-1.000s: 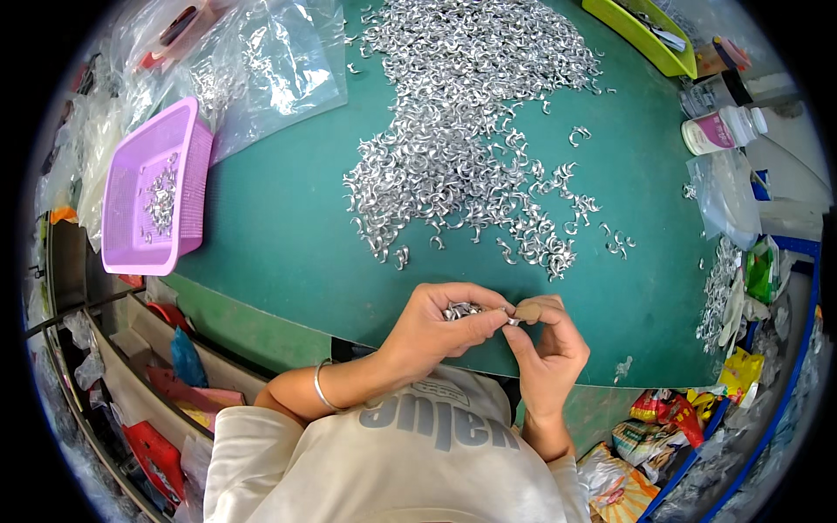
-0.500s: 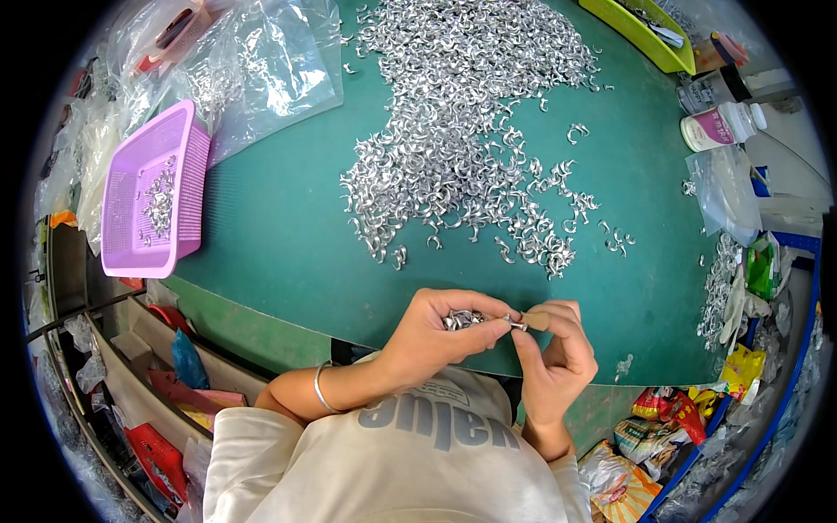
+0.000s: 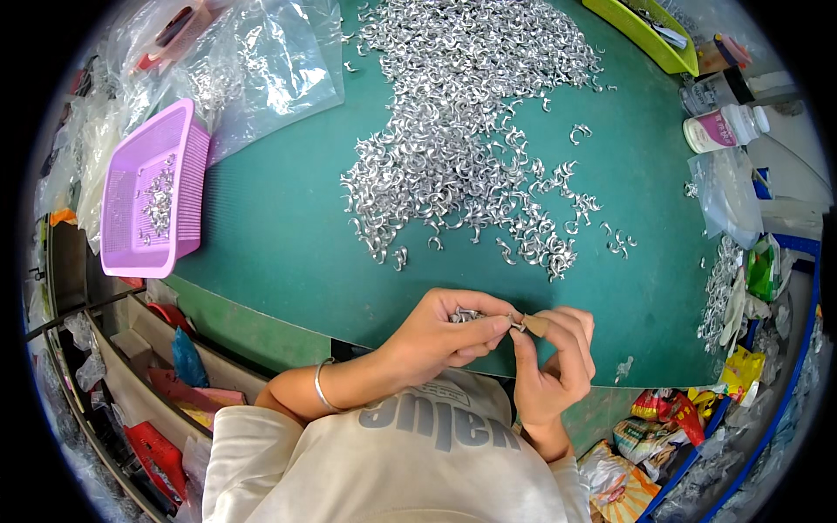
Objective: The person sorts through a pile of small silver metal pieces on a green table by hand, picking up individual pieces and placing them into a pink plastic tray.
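Observation:
Small shiny silver metal pieces, curved like hooks, lie in a large pile (image 3: 427,166) on the green tabletop. Close to the table's near edge, my left hand (image 3: 440,336) is closed around several of these curved metal pieces (image 3: 466,315), partly hidden by its fingers. My right hand (image 3: 554,357) meets its fingertips and pinches one small metal piece (image 3: 519,327) between thumb and index finger. A tan patch (image 3: 535,325), perhaps a finger cover, shows at the right index fingertip. The exact outline of the pinched piece is too small to make out.
At the left stands a purple plastic basket (image 3: 190,187) with some metal pieces inside. Clear plastic bags (image 3: 279,70) lie behind it. A lime-green tray (image 3: 645,35), a white bottle (image 3: 724,128) and more loose pieces (image 3: 719,292) line the right side. Snack packets (image 3: 623,484) lie below right.
My right fingers have shifted slightly and lifted a little beside the left fingertips. Fewer pieces show in my left hand, its fingers covering more of them. The pile looks the same.

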The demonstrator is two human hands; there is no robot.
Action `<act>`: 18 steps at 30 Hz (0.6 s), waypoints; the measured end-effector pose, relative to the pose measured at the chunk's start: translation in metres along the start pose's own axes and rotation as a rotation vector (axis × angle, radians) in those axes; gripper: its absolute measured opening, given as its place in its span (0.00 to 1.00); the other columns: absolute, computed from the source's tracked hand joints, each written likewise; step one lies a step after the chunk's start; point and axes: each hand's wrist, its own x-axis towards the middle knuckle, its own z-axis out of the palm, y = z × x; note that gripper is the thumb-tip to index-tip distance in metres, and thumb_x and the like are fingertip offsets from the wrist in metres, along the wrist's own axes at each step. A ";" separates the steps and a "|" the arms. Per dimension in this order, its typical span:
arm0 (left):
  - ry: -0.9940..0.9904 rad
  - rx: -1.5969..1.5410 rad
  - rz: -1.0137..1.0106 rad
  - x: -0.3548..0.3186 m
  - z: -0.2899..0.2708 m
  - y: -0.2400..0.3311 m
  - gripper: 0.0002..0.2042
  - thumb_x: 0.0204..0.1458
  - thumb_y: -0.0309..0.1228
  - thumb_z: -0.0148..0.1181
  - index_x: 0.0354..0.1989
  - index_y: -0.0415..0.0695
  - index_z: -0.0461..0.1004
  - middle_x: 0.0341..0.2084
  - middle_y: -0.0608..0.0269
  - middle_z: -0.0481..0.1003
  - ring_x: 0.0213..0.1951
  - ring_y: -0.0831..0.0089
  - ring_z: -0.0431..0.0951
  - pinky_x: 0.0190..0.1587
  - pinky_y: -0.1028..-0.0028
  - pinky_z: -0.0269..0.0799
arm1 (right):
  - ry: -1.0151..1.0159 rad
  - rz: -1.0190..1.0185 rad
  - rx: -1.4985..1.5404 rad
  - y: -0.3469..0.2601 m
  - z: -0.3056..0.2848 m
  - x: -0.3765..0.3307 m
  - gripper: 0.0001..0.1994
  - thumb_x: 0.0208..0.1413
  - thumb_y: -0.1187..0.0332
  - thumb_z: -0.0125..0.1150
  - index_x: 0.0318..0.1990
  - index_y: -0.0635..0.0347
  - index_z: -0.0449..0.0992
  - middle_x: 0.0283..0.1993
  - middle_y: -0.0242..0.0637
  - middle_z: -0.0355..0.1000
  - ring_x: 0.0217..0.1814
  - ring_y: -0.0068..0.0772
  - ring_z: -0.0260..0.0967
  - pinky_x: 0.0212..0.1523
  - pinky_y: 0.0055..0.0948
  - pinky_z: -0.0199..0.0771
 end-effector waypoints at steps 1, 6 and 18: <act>-0.015 -0.019 -0.012 0.001 0.000 0.001 0.09 0.52 0.26 0.53 0.39 0.34 0.72 0.20 0.68 0.65 0.17 0.88 0.55 0.16 0.86 0.45 | 0.006 -0.004 -0.010 0.001 0.000 -0.001 0.12 0.31 0.80 0.66 0.28 0.63 0.73 0.28 0.35 0.70 0.30 0.35 0.64 0.33 0.29 0.58; -0.044 -0.076 -0.032 0.002 -0.003 -0.001 0.09 0.52 0.26 0.52 0.39 0.34 0.71 0.21 0.67 0.66 0.17 0.89 0.55 0.15 0.87 0.44 | -0.006 -0.023 -0.006 0.001 -0.001 0.000 0.12 0.32 0.80 0.66 0.28 0.63 0.73 0.28 0.35 0.70 0.30 0.35 0.64 0.33 0.29 0.58; -0.022 0.004 0.128 0.006 -0.018 0.002 0.07 0.49 0.26 0.47 0.26 0.35 0.67 0.21 0.59 0.66 0.15 0.83 0.57 0.13 0.85 0.45 | -0.086 0.092 -0.460 0.035 0.021 0.014 0.09 0.39 0.73 0.63 0.31 0.57 0.73 0.36 0.33 0.65 0.38 0.35 0.58 0.40 0.32 0.53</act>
